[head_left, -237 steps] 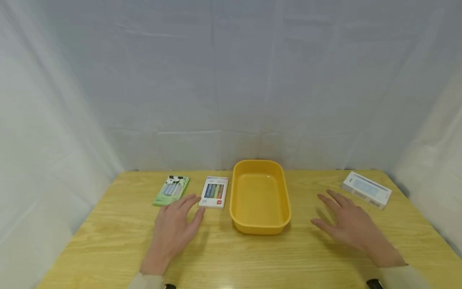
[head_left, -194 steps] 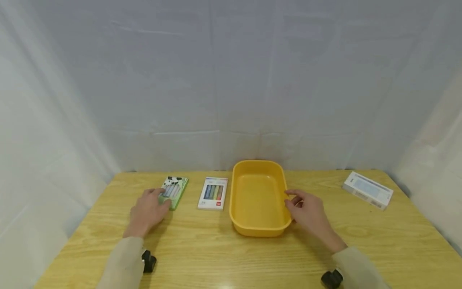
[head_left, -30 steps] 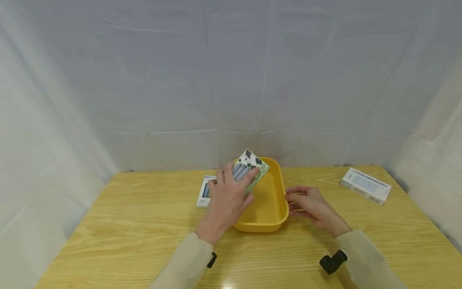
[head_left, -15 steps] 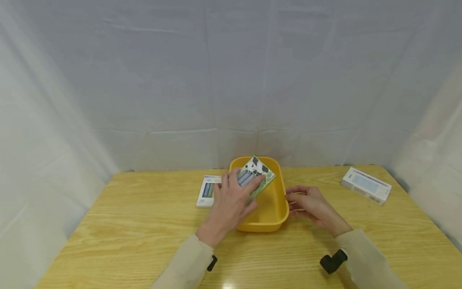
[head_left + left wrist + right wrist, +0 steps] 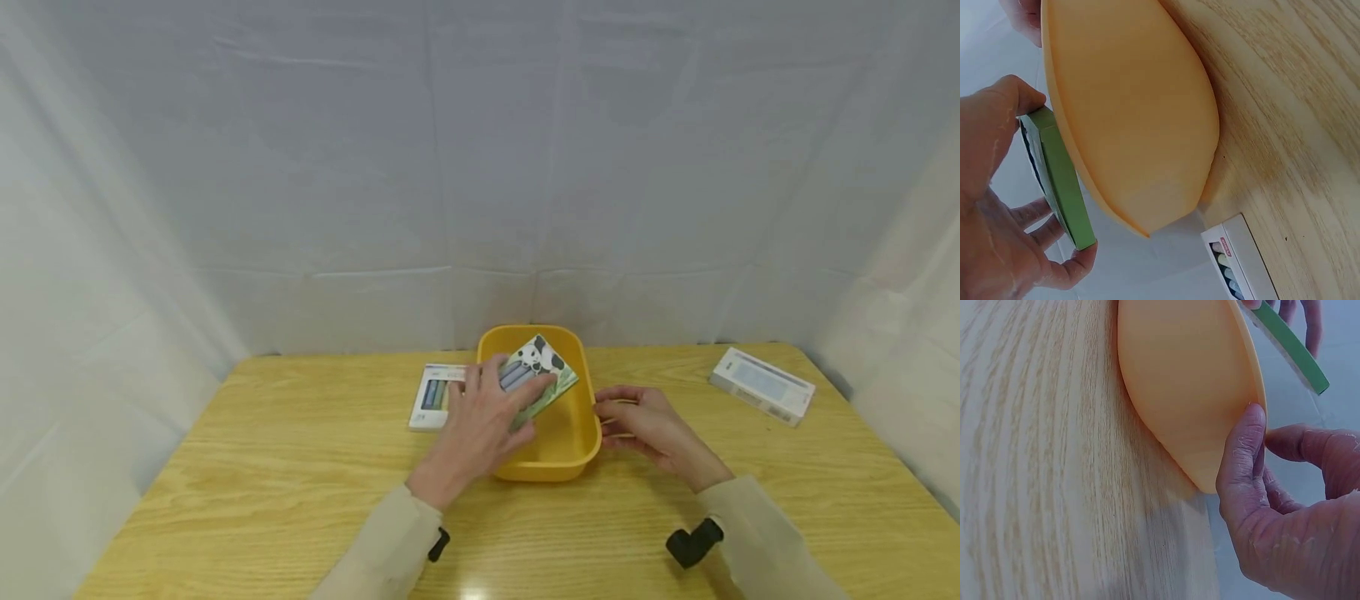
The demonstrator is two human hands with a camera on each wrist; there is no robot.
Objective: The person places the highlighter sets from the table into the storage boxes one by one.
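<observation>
My left hand (image 5: 480,425) grips a green box with a panda print and thick chalk-like sticks (image 5: 543,358), fingers and thumb at its edges. In the head view the box is tilted over the yellow plastic bin (image 5: 551,471); the left wrist view shows its green side (image 5: 1066,181) close by the rim. At the bin's right side, my right hand (image 5: 652,429) pinches the rim, one finger against the outer wall and the thumb at the edge in the right wrist view. A white box of coloured sticks (image 5: 431,408) lies left of the bin, partly hidden by the left hand.
A white box with a pale blue panel (image 5: 761,385) lies at the far right of the wooden table (image 5: 285,467). Pale cloth (image 5: 375,167) hangs behind the table and along both sides.
Earlier the green box lay at the table's left; my left hand has carried it over the bin, lately drifting right and lower. My right hand moved to the bin's rim and stayed.
</observation>
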